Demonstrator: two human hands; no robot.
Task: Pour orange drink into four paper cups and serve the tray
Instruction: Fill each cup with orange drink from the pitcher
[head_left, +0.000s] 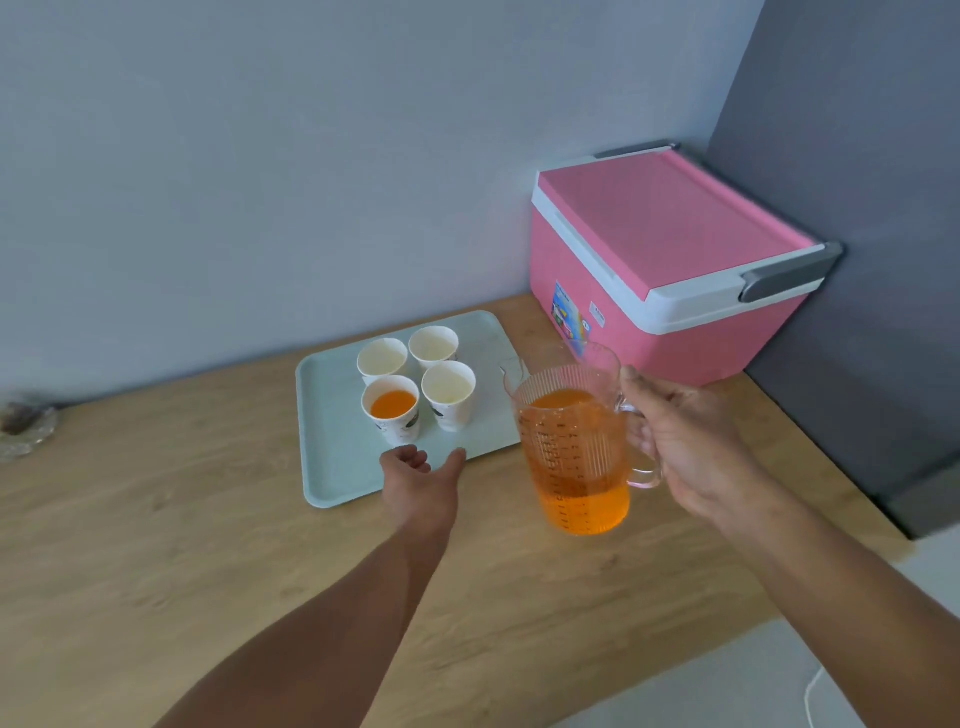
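A pale green tray (332, 457) lies on the wooden counter with several white paper cups in a square. The near-left cup (390, 410) holds orange drink. The near-right cup (449, 395) and the two far cups (383, 358) (434, 345) look empty. My right hand (685, 441) grips the handle of a clear ribbed pitcher (571, 447) of orange drink, held upright just right of the tray. My left hand (421, 480) hovers over the tray's near edge, fingers apart, just in front of the filled cup and holding nothing.
A pink and white cooler box (660, 260) with a closed lid stands at the back right against a grey panel (857, 260). A small glass dish (23, 428) sits at the far left. The counter's front edge (675, 670) runs diagonally at lower right.
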